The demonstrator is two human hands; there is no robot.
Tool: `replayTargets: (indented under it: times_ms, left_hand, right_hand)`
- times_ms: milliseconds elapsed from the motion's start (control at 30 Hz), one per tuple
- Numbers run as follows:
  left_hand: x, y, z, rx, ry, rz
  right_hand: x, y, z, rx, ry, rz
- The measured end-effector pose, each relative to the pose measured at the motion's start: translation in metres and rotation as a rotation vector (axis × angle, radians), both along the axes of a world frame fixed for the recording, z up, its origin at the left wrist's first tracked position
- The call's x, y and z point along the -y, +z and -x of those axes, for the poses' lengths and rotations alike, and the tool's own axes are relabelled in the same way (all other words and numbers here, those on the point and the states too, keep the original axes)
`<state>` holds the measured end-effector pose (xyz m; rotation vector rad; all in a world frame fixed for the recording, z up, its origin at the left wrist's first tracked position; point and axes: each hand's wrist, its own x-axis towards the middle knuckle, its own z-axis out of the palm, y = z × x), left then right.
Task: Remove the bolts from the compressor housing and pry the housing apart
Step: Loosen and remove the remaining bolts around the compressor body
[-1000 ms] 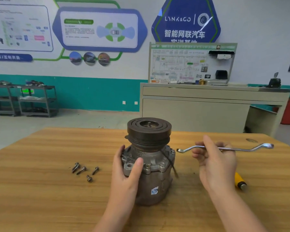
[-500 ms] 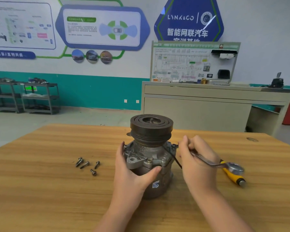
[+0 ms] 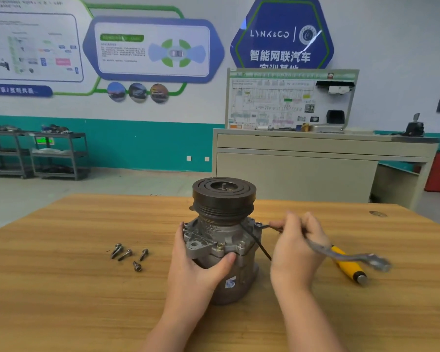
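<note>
Head view: compressor housing [image 3: 221, 247] — rough cast grey metal, cylindrical, topped by a dark grooved pulley [image 3: 223, 198] — stands upright at the middle of the wood-grain bench [image 3: 61, 288]. Left hand [image 3: 196, 265] wraps the housing's near flank, thumb across a flange. Right hand [image 3: 296, 247] grips a bent steel wrench [image 3: 341, 252], its far end set at a flange bolt [image 3: 257, 224] on the housing's right. Four loose bolts [image 3: 128, 255] lie left of the housing; a yellow-handled tool [image 3: 348, 265] lies right — partly behind the wrench.
</note>
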<state>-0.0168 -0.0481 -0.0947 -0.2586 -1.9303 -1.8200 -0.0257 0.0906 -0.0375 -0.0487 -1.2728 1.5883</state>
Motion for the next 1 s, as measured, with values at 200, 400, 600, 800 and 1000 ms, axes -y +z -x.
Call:
replayTargets:
  times_ms: [200,400,600,800,1000]
  left_hand:
    - [-0.001,0.002,-0.002,0.011,-0.012,-0.027]
    - [-0.001,0.003,-0.005,-0.012,0.009,-0.002]
    - [0.008,0.000,0.006,-0.010,-0.121,0.008]
    - [0.028,0.007,0.032,0.095,-0.342,0.073]
    - [0.037,0.014,0.048,0.108,-0.422,0.141]
  right_hand:
    - [-0.054,0.015,0.058,0.294,0.658,0.384]
    - [-0.047,0.028,0.100,0.706,1.074,0.122]
    - [-0.071,0.044,0.068,0.289,1.204,0.355]
    - [-0.064,0.025,0.014,0.051,0.705,-0.040]
    - [-0.052,0.001,-0.002,-0.074,0.419,-0.422]
